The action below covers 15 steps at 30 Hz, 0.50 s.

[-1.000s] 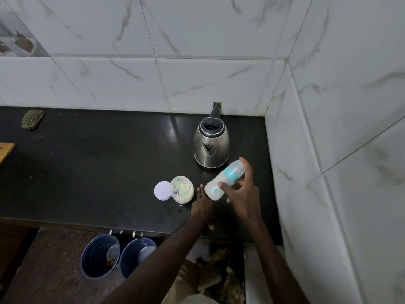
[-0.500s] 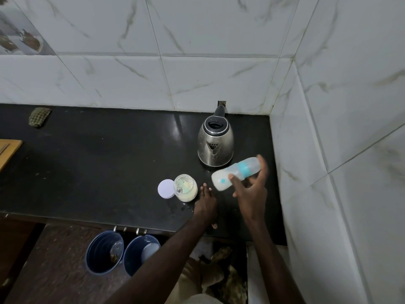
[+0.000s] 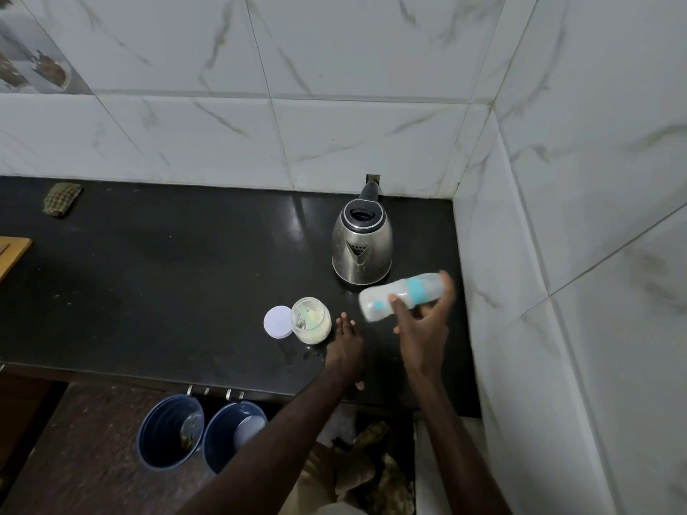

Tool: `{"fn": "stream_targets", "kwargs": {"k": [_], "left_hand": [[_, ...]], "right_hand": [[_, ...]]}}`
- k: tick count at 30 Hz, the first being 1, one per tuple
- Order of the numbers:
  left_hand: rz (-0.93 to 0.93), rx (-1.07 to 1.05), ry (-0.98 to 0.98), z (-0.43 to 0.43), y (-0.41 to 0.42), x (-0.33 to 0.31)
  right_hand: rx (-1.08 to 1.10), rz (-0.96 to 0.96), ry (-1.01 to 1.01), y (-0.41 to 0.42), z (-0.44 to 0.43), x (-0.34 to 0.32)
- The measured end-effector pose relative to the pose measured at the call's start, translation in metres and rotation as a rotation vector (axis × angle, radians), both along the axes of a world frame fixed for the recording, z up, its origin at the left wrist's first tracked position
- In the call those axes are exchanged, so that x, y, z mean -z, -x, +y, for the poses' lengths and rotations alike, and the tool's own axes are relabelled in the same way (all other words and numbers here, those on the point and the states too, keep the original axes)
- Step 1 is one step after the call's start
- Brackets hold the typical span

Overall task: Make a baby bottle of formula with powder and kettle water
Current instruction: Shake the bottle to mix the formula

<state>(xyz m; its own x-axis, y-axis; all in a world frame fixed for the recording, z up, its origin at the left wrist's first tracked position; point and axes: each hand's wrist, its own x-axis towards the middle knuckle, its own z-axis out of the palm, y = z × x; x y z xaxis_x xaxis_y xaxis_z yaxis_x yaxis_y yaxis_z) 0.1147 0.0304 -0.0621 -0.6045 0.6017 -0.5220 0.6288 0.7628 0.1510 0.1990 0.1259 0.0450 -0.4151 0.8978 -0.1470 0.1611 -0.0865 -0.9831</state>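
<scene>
My right hand grips a baby bottle with a teal ring, held almost sideways and blurred, just in front of the steel kettle. The bottle holds whitish liquid. My left hand rests flat on the black counter, fingers apart, holding nothing. Left of it stands an open jar of pale formula powder, and its white lid lies flat beside the jar.
Tiled walls close the counter at the back and right. A checked cloth lies far left, and a wooden board edge pokes in at the left. Two blue bins stand on the floor below the counter edge.
The bottle has swung from tilted upright to nearly horizontal and shifted right with my right hand, now blurred by motion. My left hand stays on the counter.
</scene>
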Motion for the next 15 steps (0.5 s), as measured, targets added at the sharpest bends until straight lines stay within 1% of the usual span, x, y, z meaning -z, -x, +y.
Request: {"fn": "stream_targets", "kwargs": {"k": [1,2,3,4,7,8,9,10,12,13,14,15], "left_hand": [[-0.013,-0.013,-0.031,-0.001,0.001,0.001],[-0.03,-0.031,-0.06,-0.002,0.001,0.001],[-0.037,-0.031,-0.056,-0.002,0.002,0.001],[-0.026,-0.011,-0.032,-0.003,0.002,-0.001],[-0.007,0.024,0.021,-0.001,0.002,0.002],[-0.003,0.019,0.029,0.0,0.002,0.003],[0.003,0.021,0.037,0.0,0.001,0.003],[0.0,0.008,0.025,0.0,0.0,0.0],[-0.035,-0.024,-0.026,-0.002,0.001,0.002],[-0.051,-0.037,-0.035,-0.002,0.002,0.002],[-0.04,-0.031,-0.028,-0.001,0.002,0.001],[-0.012,-0.013,-0.018,0.001,0.002,0.0]], "right_hand": [[-0.131,-0.054,-0.017,0.0,-0.002,0.003],[-0.207,-0.084,-0.044,0.0,-0.003,0.007],[-0.208,-0.086,-0.072,-0.001,-0.002,0.006],[-0.147,-0.062,-0.077,-0.001,0.0,0.004],[0.14,0.059,0.001,0.002,0.006,-0.004],[0.178,0.06,-0.006,0.002,0.007,-0.002],[0.142,0.027,-0.031,0.002,0.006,-0.003],[0.024,-0.036,-0.058,0.003,0.004,-0.003],[-0.277,-0.18,-0.13,0.004,0.0,0.002],[-0.331,-0.196,-0.169,0.005,0.0,0.002],[-0.294,-0.175,-0.182,0.007,0.003,-0.002],[-0.189,-0.13,-0.154,0.009,0.006,-0.009]]}}
